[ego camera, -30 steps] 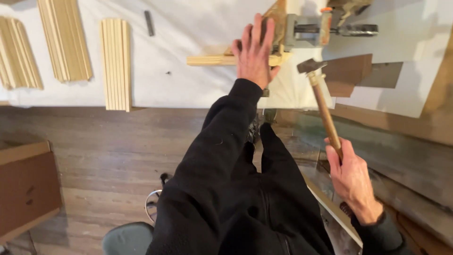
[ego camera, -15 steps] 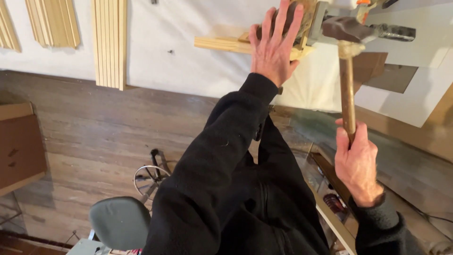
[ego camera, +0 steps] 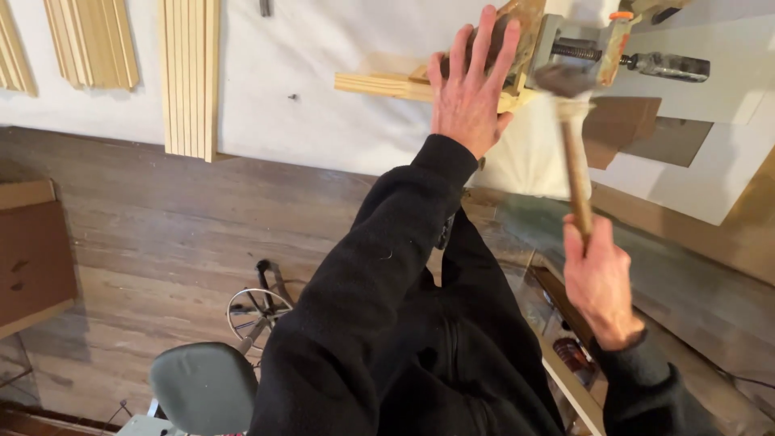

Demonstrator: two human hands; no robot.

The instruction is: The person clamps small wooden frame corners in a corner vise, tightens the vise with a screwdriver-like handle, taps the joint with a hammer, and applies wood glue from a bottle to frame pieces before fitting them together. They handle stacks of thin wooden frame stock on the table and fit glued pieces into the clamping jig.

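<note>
Holding down a pale wooden strip point(ego camera: 379, 83) on the white tabletop point(ego camera: 323, 129), with its right end running under a darker block point(ego camera: 517, 28) and into a metal clamp point(ego camera: 565, 44). Pressing the left hand point(ego camera: 468, 97) flat on strip and block, fingers spread and open, gripping nothing. Bringing a hammer point(ego camera: 573, 153) in from the right, its blurred head right at the end of the strip, just beside the clamp's screw; touching or a shade apart, impossible to tell. Closing the right hand point(ego camera: 599, 278) tightly around the low end of the wooden handle. Judging from this: clamping already done, striking apparently under way, with no nail or peg visible, so not possible to say how much of the hammering is finished. Lying further right, the clamp's dark handle point(ego camera: 666, 66) and a brown piece of card point(ego camera: 617, 121). Waiting well apart to the left, a bundle of pale slats point(ego camera: 190, 77) hanging over the tabletop's edge and a second bundle point(ego camera: 93, 40) beyond it, neither being touched, so seemingly not yet worked at the clamp. Showing below, a wooden floor point(ego camera: 161, 242), a cardboard box point(ego camera: 32, 258) at the left edge and a stool with a green seat point(ego camera: 203, 387).
</note>
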